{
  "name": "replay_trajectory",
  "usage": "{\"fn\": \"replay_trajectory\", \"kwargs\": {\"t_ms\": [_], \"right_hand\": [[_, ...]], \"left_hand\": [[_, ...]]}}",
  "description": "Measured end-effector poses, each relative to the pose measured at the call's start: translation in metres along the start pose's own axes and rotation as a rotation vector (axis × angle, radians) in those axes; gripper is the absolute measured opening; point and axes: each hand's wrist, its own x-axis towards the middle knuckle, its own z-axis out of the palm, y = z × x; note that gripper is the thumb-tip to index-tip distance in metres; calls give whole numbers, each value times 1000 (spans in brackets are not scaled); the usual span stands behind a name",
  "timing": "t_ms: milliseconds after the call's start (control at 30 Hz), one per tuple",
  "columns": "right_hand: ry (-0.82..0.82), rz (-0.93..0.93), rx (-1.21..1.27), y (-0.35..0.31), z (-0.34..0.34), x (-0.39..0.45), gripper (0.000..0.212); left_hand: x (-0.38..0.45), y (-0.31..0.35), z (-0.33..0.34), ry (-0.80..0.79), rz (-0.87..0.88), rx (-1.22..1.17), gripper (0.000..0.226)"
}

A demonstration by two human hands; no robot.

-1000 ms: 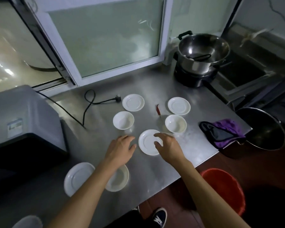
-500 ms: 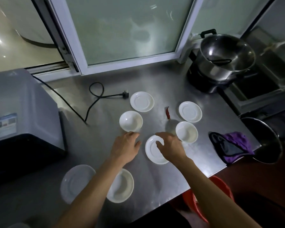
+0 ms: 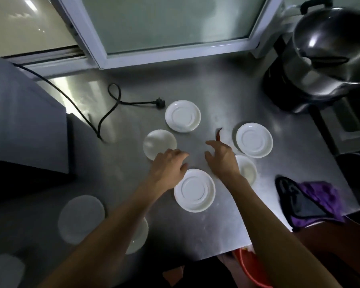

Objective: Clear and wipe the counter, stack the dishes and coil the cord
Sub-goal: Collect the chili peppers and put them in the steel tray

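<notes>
White saucer point(image 3: 194, 190) between both hands; left point(image 3: 168, 164) and right point(image 3: 222, 158) spread, holding nothing.

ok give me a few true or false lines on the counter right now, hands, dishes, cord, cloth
1. The black cord lies unplugged on the counter, its plug near a saucer. True.
2. The right hand grips the purple cloth. False: the cloth lies untouched at the counter's right edge, and that hand holds nothing.
3. A red chili lies between two saucers. True.
4. All the dishes are stacked in one pile. False: they lie spread singly over the counter.
5. The left hand is lifting the near saucer. False: that saucer sits flat on the counter, and the hand holds nothing.
</notes>
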Motion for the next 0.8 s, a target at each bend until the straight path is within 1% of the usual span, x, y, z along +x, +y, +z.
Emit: {"fn": "replay_trajectory", "kwargs": {"t_ms": [100, 200, 267, 367, 433, 500, 533, 633, 800], "right_hand": [[2, 42, -7, 20, -13, 31, 39], [-25, 65, -34, 36, -15, 60, 37], [-50, 77, -77, 44, -14, 75, 32], [-104, 65, -160, 52, -6, 84, 23], [-134, 52, -202, 55, 0, 87, 29], [-152, 42, -216, 57, 3, 90, 36], [-153, 38, -221, 57, 4, 92, 36], [-139, 7, -238, 56, 6, 94, 29], [-104, -41, -250, 53, 9, 90, 24]], "left_hand": [[25, 16, 3, -1, -9, 45, 33], [45, 27, 6, -31, -29, 49, 41], [56, 32, 8, -41, -47, 58, 45], [66, 39, 13, -52, -57, 54, 58], [68, 42, 17, -70, -60, 60, 62], [68, 42, 21, -65, -62, 58, 60], [67, 42, 22, -56, -62, 57, 56], [65, 42, 23, -40, -91, 46, 40], [61, 41, 22, -80, -147, 38, 32]]}}
